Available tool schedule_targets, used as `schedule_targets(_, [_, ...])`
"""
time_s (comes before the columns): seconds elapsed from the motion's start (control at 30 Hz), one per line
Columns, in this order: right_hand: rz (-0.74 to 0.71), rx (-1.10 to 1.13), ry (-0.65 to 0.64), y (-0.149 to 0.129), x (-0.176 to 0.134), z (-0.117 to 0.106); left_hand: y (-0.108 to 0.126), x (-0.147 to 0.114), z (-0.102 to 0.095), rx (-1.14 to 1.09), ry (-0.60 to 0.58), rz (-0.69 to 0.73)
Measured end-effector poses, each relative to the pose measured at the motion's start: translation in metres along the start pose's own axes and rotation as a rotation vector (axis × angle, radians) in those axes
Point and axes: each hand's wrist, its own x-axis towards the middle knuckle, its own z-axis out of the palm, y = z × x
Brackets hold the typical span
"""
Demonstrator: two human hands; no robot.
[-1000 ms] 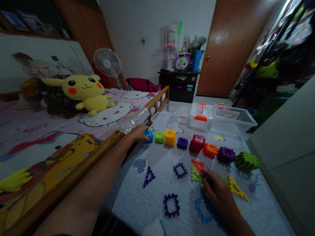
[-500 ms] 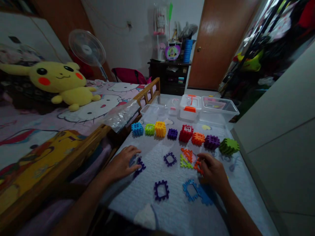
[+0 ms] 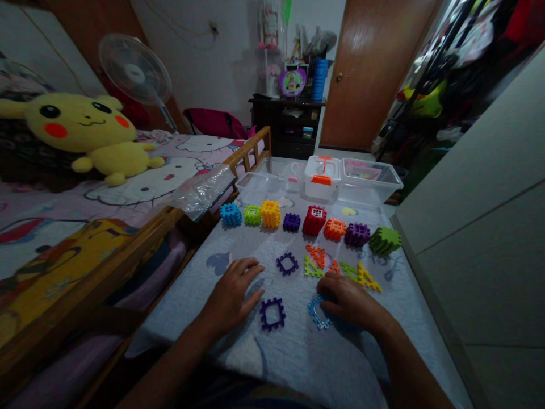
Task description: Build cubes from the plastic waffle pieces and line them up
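Observation:
My left hand [image 3: 234, 295] hovers low over the cloth with thumb and fingers apart, holding nothing that I can see. Just right of its thumb lies a dark purple square frame [image 3: 263, 316], and a second purple frame [image 3: 277, 268] lies farther back. My right hand [image 3: 351, 302] is curled down at the right edge of a light blue square frame [image 3: 314, 318], thumb and fingers closed on that side. The hand hides part of the frame and whatever is beneath the palm. Beyond the knuckles are orange [image 3: 315, 257], lime [image 3: 313, 267] and yellow [image 3: 368, 278] triangle pieces.
Across the table stands a row of stacked toothed pieces, from a blue stack [image 3: 230, 215] to a green stack [image 3: 385, 241]. Clear plastic boxes [image 3: 370, 184] line the far edge. A wooden bed rail [image 3: 170, 227] runs along the left, a white cabinet [image 3: 481, 199] along the right.
My right hand has moved from the orange triangle toward me, onto the blue frame, uncovering green and yellow triangles. My left hand has shifted right; the purple piece beside it is out of sight.

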Motion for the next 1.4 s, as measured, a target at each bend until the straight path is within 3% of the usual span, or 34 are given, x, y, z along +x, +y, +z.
schedule_targets(0.2, [-0.030, 0.010, 0.072, -0.005, 0.002, 0.009, 0.039, 0.011, 0.010, -0.199, -0.167, 0.060])
schedule_targets(0.5, [-0.036, 0.227, 0.235, -0.011, 0.010, 0.021, 0.063, 0.030, 0.027, -0.344, -0.327, 0.069])
schedule_targets(0.6, [-0.053, 0.275, 0.256, -0.009, 0.012, 0.017, 0.059, 0.039, 0.023, -0.345, -0.244, 0.035])
schedule_targets(0.7, [-0.001, 0.231, 0.268, -0.002, 0.006, 0.003, 0.044, 0.042, 0.013, -0.197, -0.118, 0.038])
schedule_targets(0.8, [0.091, 0.128, 0.146, 0.007, -0.006, -0.011, 0.025, 0.037, 0.005, 0.039, -0.046, 0.055])
schedule_targets(0.9, [0.176, 0.015, 0.011, 0.012, -0.018, -0.015, 0.010, 0.028, 0.003, 0.133, -0.090, 0.045])
schedule_targets(1.1, [0.236, -0.117, -0.048, 0.004, -0.021, -0.007, -0.004, 0.018, -0.003, -0.051, -0.233, 0.026])
schedule_targets(1.27, [0.161, -0.123, -0.087, 0.003, -0.018, -0.006, -0.003, 0.023, -0.004, -0.084, -0.227, -0.001])
schedule_targets(1.4, [0.028, -0.058, 0.009, 0.002, -0.014, -0.003, 0.000, 0.028, 0.003, -0.052, -0.235, -0.029])
